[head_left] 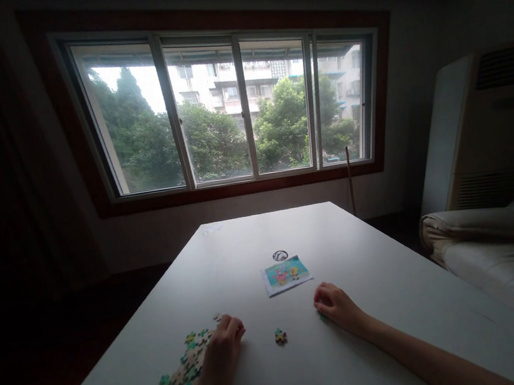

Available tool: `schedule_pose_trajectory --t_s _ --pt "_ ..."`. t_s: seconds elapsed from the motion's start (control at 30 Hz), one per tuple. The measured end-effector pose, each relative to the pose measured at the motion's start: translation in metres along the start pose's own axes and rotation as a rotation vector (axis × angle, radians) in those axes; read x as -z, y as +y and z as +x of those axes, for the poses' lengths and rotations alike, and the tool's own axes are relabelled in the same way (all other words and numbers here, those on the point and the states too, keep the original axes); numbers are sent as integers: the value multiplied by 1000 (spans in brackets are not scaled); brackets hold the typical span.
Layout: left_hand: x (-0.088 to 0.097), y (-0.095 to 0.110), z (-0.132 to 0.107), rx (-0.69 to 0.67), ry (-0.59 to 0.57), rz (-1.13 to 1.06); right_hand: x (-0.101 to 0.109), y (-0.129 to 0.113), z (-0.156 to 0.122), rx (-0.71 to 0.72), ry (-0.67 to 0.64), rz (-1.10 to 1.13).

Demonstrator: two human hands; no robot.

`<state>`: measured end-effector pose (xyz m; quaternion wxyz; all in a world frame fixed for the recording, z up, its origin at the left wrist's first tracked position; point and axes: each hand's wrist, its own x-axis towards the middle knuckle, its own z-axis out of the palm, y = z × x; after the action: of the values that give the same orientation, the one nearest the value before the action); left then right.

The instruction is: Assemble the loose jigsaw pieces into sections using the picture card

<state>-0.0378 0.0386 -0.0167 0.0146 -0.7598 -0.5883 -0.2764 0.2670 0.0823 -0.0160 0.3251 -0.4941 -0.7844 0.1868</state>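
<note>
My left hand rests at the right edge of a loose spread of jigsaw puzzle pieces. Its fingers are curled together, and whatever they may hold is hidden. To the right, my right hand is closed low over the white table. A green puzzle piece shows under its fingers. Between the two hands lies a small joined cluster of puzzle pieces. Beyond them is a picture sheet with pink and yellow cartoon figures on blue-green.
Past the picture sheet, a round fitting is set in the tabletop. A scrap of paper or plastic lies at the far left corner. A pale sofa and a tall floor-standing unit stand to the right.
</note>
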Motion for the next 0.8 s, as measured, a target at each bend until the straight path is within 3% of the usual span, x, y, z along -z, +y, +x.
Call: schedule_pose_trajectory --t_s 0.4,0.8 --pt "-6 -1 -4 -225 167 -113 3 -2 -1 5 1 2" --pt "-3 3 -2 -318 277 -64 1 0 0 2 0 9"
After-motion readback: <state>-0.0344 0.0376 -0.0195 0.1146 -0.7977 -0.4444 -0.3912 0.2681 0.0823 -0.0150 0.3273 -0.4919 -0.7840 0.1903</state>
